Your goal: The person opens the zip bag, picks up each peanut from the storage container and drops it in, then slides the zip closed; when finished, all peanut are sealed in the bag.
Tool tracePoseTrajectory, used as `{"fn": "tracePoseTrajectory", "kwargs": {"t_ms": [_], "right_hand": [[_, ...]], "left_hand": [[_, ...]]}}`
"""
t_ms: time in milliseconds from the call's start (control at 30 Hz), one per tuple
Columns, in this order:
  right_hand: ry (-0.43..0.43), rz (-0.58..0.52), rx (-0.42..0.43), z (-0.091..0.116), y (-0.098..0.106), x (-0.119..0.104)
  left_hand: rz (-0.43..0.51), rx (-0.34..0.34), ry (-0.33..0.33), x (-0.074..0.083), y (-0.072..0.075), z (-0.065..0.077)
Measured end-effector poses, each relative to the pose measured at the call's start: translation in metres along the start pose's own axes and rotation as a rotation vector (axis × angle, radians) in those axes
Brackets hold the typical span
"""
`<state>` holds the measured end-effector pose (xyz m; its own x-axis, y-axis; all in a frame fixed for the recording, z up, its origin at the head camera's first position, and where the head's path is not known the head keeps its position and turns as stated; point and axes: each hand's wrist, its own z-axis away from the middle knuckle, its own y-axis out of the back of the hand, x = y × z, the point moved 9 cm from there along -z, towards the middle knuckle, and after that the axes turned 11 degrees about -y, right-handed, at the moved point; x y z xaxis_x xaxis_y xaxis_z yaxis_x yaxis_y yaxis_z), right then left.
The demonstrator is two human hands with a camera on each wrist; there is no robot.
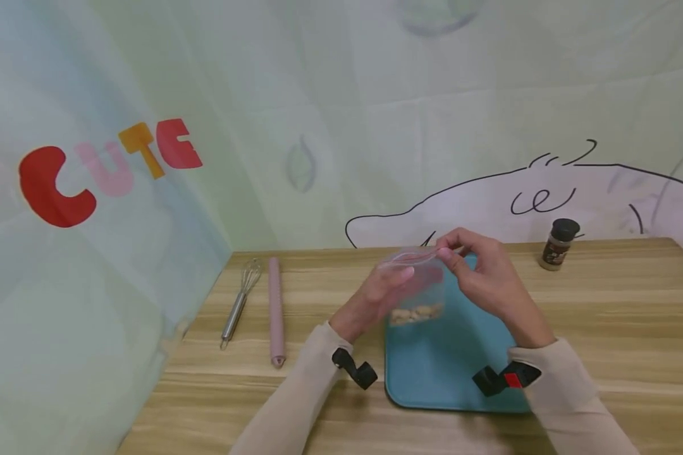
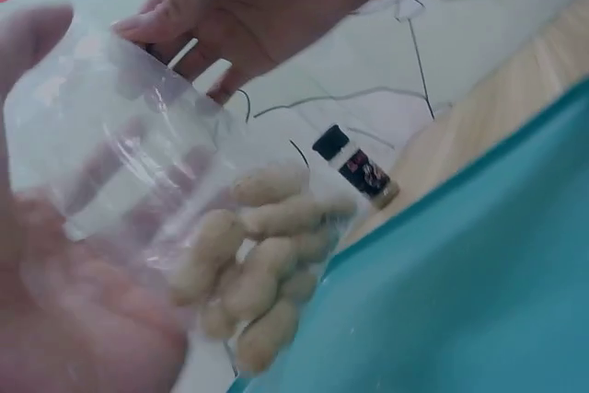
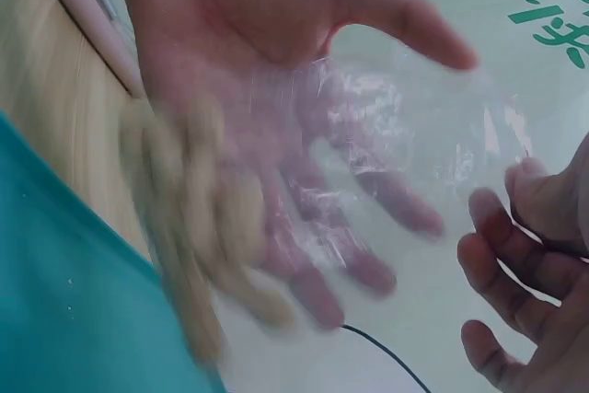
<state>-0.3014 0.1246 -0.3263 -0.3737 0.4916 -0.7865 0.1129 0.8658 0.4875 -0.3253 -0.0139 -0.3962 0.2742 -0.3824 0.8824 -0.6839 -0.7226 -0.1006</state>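
Note:
A clear zip bag (image 1: 418, 287) with several unshelled peanuts (image 1: 415, 314) at its bottom hangs over a blue tray (image 1: 455, 379). My right hand (image 1: 492, 275) pinches the bag's top corner between thumb and forefinger, as the right wrist view also shows at the fingertips (image 3: 526, 172). Against the side of the bag lies my left hand (image 1: 378, 291), its fingers straight and spread; they show through the plastic in the right wrist view. Peanuts (image 2: 262, 264) appear close up in the left wrist view, blurred in the right.
On the left of the wooden table (image 1: 330, 395) lie a whisk (image 1: 241, 303) and a pink rolling pin (image 1: 276, 309). A black-capped seasoning jar (image 1: 559, 245) stands at the back right, near the printed cloth backdrop (image 1: 319, 95).

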Motion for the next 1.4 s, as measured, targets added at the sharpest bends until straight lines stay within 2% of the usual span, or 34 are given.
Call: {"fn": "tracePoseTrajectory", "kwargs": {"t_ms": [100, 167, 233, 333, 533, 833, 1067, 1400], "right_hand": [[-0.032, 0.023, 0.028, -0.001, 0.003, 0.002], [-0.047, 0.026, 0.043, -0.001, 0.005, 0.004], [-0.058, 0.017, 0.057, -0.001, 0.006, 0.006], [-0.066, -0.001, 0.080, -0.001, 0.009, 0.009], [-0.094, -0.022, 0.112, -0.001, 0.012, 0.011], [-0.140, -0.030, 0.079, -0.003, 0.014, 0.015], [-0.142, 0.020, 0.027, -0.003, 0.010, 0.013], [-0.052, 0.012, 0.021, -0.003, 0.004, 0.007]], "left_hand": [[-0.179, 0.212, -0.064, 0.010, 0.022, 0.005], [-0.296, 0.326, -0.095, 0.017, 0.033, 0.009], [-0.382, 0.398, -0.119, 0.023, 0.039, 0.012], [-0.489, 0.450, -0.150, 0.031, 0.044, 0.013], [-0.518, 0.464, -0.217, 0.042, 0.042, 0.012], [-0.447, 0.516, -0.327, 0.051, 0.036, 0.010], [-0.464, 0.547, -0.330, 0.054, 0.040, 0.014], [-0.479, 0.552, -0.374, 0.059, 0.037, 0.014]]}}
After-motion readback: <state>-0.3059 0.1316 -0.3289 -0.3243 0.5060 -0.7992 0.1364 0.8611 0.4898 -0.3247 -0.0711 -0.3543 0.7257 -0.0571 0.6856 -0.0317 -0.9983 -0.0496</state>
